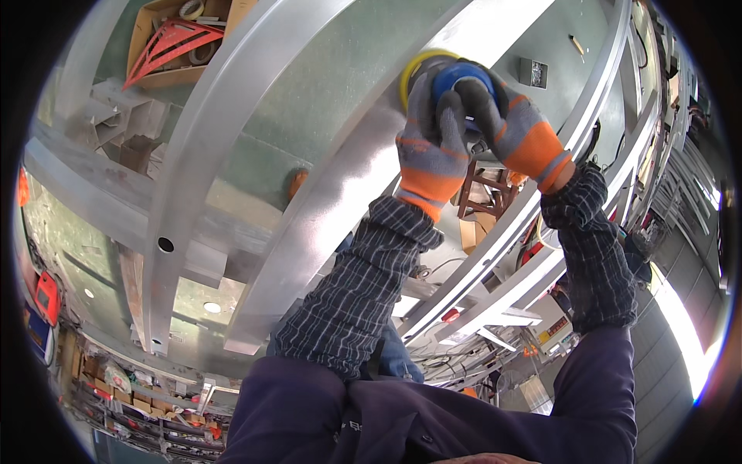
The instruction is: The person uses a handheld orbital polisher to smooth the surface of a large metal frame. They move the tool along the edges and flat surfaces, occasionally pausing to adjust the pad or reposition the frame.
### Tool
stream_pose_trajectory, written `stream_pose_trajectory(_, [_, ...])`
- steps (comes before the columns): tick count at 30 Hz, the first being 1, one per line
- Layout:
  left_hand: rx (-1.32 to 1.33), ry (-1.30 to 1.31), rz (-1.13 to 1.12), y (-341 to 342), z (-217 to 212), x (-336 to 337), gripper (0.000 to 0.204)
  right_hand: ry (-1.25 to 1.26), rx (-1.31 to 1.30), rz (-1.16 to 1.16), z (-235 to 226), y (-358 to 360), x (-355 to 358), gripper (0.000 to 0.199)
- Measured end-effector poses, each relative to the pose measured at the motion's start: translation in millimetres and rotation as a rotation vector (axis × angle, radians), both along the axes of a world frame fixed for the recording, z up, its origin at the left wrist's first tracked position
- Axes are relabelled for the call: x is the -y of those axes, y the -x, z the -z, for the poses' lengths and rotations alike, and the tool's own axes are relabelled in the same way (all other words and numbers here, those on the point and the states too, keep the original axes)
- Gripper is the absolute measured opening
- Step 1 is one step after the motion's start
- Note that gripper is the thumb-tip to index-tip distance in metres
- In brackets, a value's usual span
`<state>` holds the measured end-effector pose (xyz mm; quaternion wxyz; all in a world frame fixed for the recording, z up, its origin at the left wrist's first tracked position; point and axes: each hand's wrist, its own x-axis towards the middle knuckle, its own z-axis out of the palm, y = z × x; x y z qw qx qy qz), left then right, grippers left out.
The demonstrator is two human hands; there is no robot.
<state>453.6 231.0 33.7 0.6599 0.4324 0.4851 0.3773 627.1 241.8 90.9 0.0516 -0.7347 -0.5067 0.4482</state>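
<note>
In the upper centre of the frame both hands close over one tool. The left hand [430,151], in a grey knitted glove with orange palm and cuff, wraps its fingers around the near side of a round sander [452,77] with a blue top. The right hand [514,131], gloved the same way, comes in from the right and curls over the tool's top and far side, its fingers lying across the blue cap. Both hands are closed firmly on the tool, touching each other at the fingertips.

The sander's yellow disc edge [413,69] shows at the upper left of the gloves and sits flat against a broad, pale metal beam [340,201] that runs diagonally from the lower left of centre up to the upper right. Whether the disc is turning cannot be told.

Both forearms wear dark checked sleeves [363,286] and rise from a dark blue jacket [433,417] at the bottom edge.

To the left of the worked beam lies a second metal beam [193,162], roughly parallel, with a round hole [165,244] near its lower end. Between the two beams a green floor [301,116] shows, with a small orange object [297,184] just beside the worked beam. In the upper left corner a red triangular frame [171,42] rests in a cardboard box [147,31]. Right of the hands further metal rails [618,100] curve down the frame, and a brown wooden stool [487,193] shows below the right wrist.
</note>
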Motion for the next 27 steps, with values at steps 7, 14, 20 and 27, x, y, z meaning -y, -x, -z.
stream_pose_trajectory(7, [0.106,0.062,-0.012,-11,5,-7,0.058,-0.052,0.037,-0.036,1,-1,-7,0.079])
stream_pose_trajectory(14, [0.201,0.184,-0.119,2,-3,12,0.061,-0.009,0.144,-0.066,-12,18,-2,0.082])
stream_pose_trajectory(20, [0.23,0.218,-0.087,-7,-12,-1,0.058,0.008,0.066,-0.018,-10,6,-7,0.083])
stream_pose_trajectory(27, [0.216,0.132,-0.093,-9,4,9,0.054,-0.016,0.138,-0.049,1,0,4,0.08])
